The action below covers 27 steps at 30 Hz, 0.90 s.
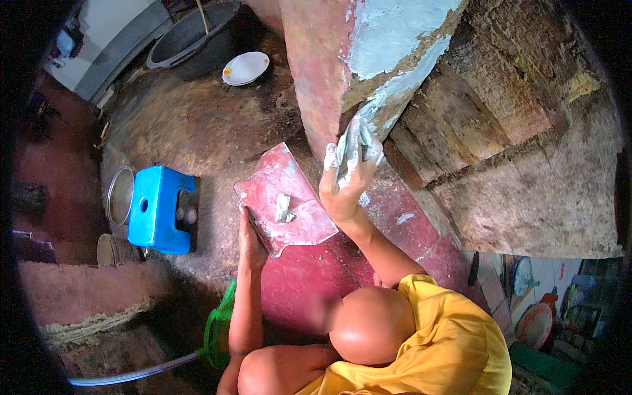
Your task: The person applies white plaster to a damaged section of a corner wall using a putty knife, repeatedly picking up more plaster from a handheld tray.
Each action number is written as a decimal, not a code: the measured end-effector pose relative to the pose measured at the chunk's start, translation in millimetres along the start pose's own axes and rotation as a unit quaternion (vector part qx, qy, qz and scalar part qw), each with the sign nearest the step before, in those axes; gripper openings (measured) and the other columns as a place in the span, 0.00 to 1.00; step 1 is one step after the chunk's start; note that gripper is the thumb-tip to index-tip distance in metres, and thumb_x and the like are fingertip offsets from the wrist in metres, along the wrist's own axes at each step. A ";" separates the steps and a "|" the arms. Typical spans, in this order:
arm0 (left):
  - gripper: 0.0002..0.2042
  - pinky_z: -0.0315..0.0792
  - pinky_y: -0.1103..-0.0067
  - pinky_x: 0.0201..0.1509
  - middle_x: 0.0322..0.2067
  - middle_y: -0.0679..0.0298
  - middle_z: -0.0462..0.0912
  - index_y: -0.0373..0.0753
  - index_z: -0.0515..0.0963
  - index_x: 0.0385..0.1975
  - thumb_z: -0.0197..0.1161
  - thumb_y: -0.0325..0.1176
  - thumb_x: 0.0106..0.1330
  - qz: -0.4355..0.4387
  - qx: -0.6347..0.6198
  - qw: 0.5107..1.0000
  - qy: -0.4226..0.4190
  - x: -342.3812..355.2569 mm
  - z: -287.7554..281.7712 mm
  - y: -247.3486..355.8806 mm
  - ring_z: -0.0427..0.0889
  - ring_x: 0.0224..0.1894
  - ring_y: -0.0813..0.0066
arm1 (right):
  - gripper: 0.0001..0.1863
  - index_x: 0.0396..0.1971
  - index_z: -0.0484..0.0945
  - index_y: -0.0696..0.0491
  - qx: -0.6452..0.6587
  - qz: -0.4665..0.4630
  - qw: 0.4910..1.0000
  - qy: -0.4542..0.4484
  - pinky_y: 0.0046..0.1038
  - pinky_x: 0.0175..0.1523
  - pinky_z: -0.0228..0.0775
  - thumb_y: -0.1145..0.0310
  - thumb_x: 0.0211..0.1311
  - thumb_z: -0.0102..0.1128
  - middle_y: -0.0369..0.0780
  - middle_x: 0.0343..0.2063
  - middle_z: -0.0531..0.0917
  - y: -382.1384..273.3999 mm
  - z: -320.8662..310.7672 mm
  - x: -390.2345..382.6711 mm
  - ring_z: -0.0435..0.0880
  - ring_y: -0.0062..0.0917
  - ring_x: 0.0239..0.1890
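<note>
My left hand grips the left lower edge of a flat, pinkish board smeared with white paste. A small lump of white paste sits on the board's middle. My right hand is raised just right of the board, its fingers stretched upward and thickly coated in white paste. Those fingertips are at the lower end of a wall corner, where a pale coating covers part of the reddish, worn surface. From this view I cannot tell whether they press on it. No tool shows in the right hand.
A blue plastic stool stands at left beside a metal basin. Farther back are a white plate and a large dark pan. Rough wooden planks lie at right. A green net-like thing is by my left forearm.
</note>
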<state>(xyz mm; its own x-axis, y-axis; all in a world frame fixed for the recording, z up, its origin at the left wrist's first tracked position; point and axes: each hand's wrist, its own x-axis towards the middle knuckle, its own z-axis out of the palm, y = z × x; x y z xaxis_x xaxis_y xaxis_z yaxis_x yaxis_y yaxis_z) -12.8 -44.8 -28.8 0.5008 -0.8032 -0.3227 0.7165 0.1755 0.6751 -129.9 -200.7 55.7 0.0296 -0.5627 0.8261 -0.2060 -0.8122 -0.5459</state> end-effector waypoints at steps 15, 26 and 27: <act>0.26 0.60 0.73 0.54 0.51 0.58 0.63 0.36 0.55 0.53 0.35 0.50 0.63 -0.009 0.013 1.000 -0.004 -4.7 7.3 6.9 0.65 0.51 0.67 | 0.24 0.43 0.66 0.63 0.000 0.031 0.999 -0.013 0.35 0.47 0.59 0.78 0.39 0.54 0.51 0.42 0.66 -10.7 2.6 -2.1 0.67 0.42 0.43; 0.26 0.61 0.72 0.53 0.51 0.58 0.63 0.37 0.55 0.53 0.36 0.50 0.62 -0.001 0.019 1.000 -0.016 -3.8 12.6 5.3 0.66 0.51 0.67 | 0.31 0.45 0.67 0.57 0.057 0.048 0.997 -0.014 0.34 0.46 0.61 0.74 0.31 0.60 0.50 0.41 0.66 -12.3 3.2 -4.7 0.67 0.41 0.42; 0.26 0.61 0.72 0.53 0.51 0.58 0.63 0.37 0.55 0.53 0.36 0.50 0.62 0.001 0.017 1.000 -0.016 -2.9 12.2 5.4 0.66 0.51 0.67 | 0.31 0.45 0.67 0.56 0.054 0.037 0.998 -0.010 0.34 0.46 0.61 0.74 0.31 0.60 0.50 0.41 0.66 -13.3 3.1 -3.1 0.67 0.41 0.42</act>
<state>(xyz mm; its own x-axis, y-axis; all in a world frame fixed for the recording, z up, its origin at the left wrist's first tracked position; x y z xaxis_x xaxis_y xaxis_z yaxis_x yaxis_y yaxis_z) -16.3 -48.5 -16.2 0.4852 -0.8211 -0.3006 0.6984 0.1570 0.6983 -124.3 -188.6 60.0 0.0369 -0.6244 0.7802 -0.1025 -0.7790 -0.6186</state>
